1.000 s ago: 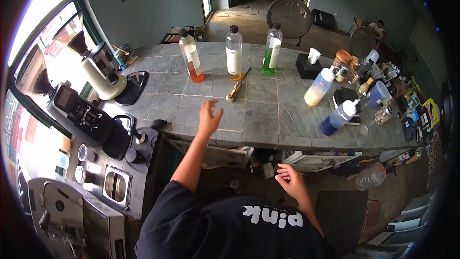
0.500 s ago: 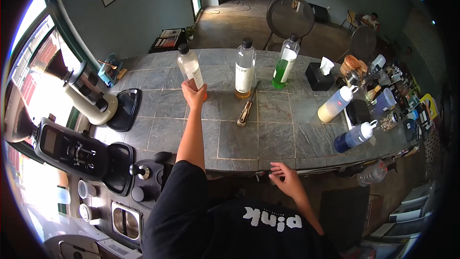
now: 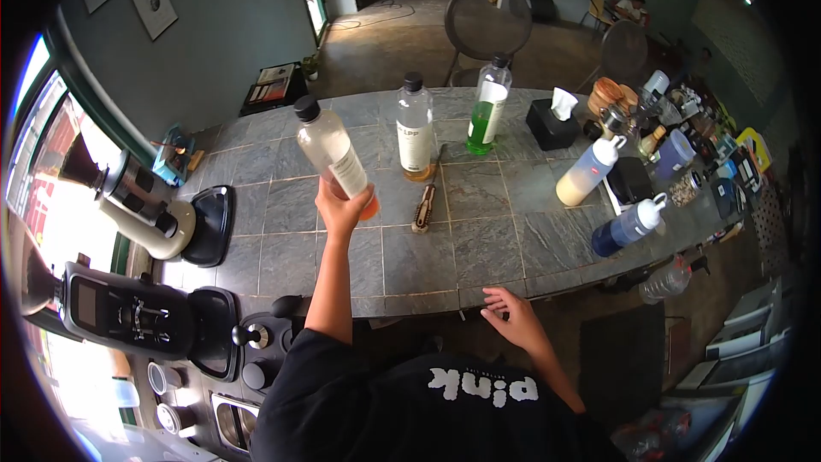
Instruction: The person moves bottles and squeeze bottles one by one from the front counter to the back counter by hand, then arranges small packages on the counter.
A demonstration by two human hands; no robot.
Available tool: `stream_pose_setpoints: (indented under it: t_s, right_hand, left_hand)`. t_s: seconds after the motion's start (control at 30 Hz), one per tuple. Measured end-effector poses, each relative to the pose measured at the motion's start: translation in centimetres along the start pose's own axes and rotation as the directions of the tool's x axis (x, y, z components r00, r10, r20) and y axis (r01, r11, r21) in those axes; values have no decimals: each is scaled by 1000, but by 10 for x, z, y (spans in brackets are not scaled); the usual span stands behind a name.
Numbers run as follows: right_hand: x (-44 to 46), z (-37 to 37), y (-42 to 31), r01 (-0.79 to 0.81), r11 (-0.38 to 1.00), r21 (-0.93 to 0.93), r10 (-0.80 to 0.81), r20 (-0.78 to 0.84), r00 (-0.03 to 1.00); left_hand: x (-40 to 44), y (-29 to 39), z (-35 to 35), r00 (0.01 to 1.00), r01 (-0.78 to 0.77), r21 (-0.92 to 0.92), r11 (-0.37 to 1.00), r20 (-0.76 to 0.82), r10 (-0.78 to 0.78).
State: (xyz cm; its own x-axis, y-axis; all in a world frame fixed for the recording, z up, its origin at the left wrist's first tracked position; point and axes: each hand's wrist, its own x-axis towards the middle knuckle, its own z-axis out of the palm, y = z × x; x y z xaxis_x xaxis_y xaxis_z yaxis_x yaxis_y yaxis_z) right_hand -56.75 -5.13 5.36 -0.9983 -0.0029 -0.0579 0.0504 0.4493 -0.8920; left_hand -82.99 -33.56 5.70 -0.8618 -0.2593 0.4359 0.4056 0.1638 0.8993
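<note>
Orange liquid [image 3: 369, 208] lies in the bottom of the tilted bottle [image 3: 335, 152] that I watch in the left grip [image 3: 340, 204], fingers wrapped around its lower part, over the tiled surface [image 3: 479, 248]. I count three tall black-capped bottles: this one, and two upright beyond it, an amber-bottomed bottle [image 3: 415, 133] and a green-filled bottle [image 3: 489, 111]. Two squeeze bottles stand to the right, a pale-yellow one [image 3: 584, 175] and a dark-blue one [image 3: 627, 229]. One black box [image 3: 552, 128] holds white tissue [image 3: 563, 104]. One slim tool [image 3: 425, 204] lies near the amber-bottomed bottle. Two grinders, one cream [image 3: 147, 218], one black [image 3: 128, 312], stand at the left. I see the right grip [image 3: 515, 322] released, fingers loosely bent, by the surface's near edge.
</note>
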Motion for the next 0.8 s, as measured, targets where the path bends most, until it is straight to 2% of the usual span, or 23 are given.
stream_pose_setpoints:
  t_s: [0.03, 0.1, 0.17, 0.2, 0.27, 0.3, 0.33, 0.37, 0.43, 0.53, 0.7, 0.73, 0.8]
  right_hand:
    - [-2, -2, 0, -7, 1000, 1, 7, -18, 1000]
    - [-8, -6, 1, -17, 1000, 3, 17, -46, 999]
    - [-15, -10, 3, -20, 1000, 7, 21, -87, 996]
    - [-20, -12, 5, -16, 1000, 9, 17, -103, 995]
    - [-34, -18, 4, -11, 1000, 18, 14, -174, 985]
    - [-41, -21, 4, 19, 1000, 15, -16, -192, 981]
    - [-50, -24, 3, 21, 1000, 11, -18, -226, 974]
    - [-61, -28, 0, -7, 1000, 14, 11, -292, 956]
    - [-86, -39, -9, -7, 998, 55, 25, -331, 943]
    - [-134, -51, -16, 14, 996, 92, 33, -485, 874]
    - [-239, -57, -20, 59, 984, 167, 70, -676, 734]
    - [-264, -55, -21, 39, 985, 171, 100, -730, 676]
    - [-311, -49, -26, 6, 1000, 13, 6, -777, 630]
  left_hand:
    - [-7, 16, 0, 1000, -2, -9, 1000, 16, 2]
    - [-24, 44, 1, 975, 65, -119, 991, 221, -37]
    - [-46, 62, 11, 937, 123, -264, 957, 348, -25]
    - [-60, 69, 19, 907, 192, -281, 940, 416, -61]
    - [-95, 90, 43, 868, 231, -311, 922, 494, -51]
    - [-113, 93, 53, 811, 235, -329, 915, 585, 2]
    - [-131, 106, 63, 724, 316, -282, 906, 688, -38]
    - [-149, 113, 74, 632, 359, -298, 884, 775, 5]
    - [-184, 117, 92, 372, 268, -148, 952, 927, 40]
    - [-236, 139, 113, 156, 162, -276, 947, 955, 252]
    - [-316, 179, 131, -122, 154, -312, 938, 936, 331]
    - [-335, 190, 134, -172, 160, -326, 932, 921, 351]
    - [-372, 203, 138, -308, 174, -358, 918, 865, 396]
